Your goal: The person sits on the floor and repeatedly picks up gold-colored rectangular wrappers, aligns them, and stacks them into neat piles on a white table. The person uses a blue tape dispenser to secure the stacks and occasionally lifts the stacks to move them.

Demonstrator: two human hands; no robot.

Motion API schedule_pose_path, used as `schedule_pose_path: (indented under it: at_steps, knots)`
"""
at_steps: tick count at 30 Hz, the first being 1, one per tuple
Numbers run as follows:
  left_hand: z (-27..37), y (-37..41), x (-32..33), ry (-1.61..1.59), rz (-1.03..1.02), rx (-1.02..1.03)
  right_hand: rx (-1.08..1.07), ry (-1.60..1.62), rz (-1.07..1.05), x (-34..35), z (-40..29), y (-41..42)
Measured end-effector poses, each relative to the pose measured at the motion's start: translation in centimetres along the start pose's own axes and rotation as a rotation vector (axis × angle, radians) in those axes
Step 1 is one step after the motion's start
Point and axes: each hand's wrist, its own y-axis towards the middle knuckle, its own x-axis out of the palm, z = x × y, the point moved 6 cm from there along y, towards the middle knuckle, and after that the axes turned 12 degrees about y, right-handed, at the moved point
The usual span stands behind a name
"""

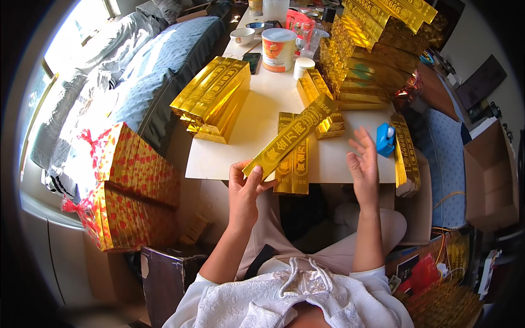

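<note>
My left hand [246, 188] grips the near end of a long flat gold foil paper strip [291, 135] with printed characters, tilted up to the right. Under its middle, two gold foil strips [292, 176] lie side by side at the table's front edge. My right hand [364, 164] is raised with its fingers apart, holding nothing. Just right of it stands a blue tape dispenser [385, 140]. A fanned bundle of gold strips [406, 151] lies at the table's right edge. Stacked gold foil bars [213, 98] stand on the left, and more gold bars [320, 102] lie behind the held strip.
The white table [262, 98] also bears a lidded can [279, 49], a white jar [303, 67], a phone [252, 62] and a bowl [242, 36]. A large gold foil pile [365, 69] rises at the back right. Heart-patterned wrapped packs [131, 192] stand left; a cardboard box [490, 176] is right.
</note>
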Motion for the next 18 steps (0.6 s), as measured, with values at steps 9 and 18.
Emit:
schedule_pose_path:
  at_steps: [9,18]
  knots:
    - [-0.4,-2.0,2.1,0.562,-0.137,0.177,0.067,-0.050,-0.262,8.6,3.1,-2.9]
    - [-0.2,-2.1,2.6,1.166,-0.125,0.533,0.018,-0.166,-0.217,7.7,4.2,-2.1]
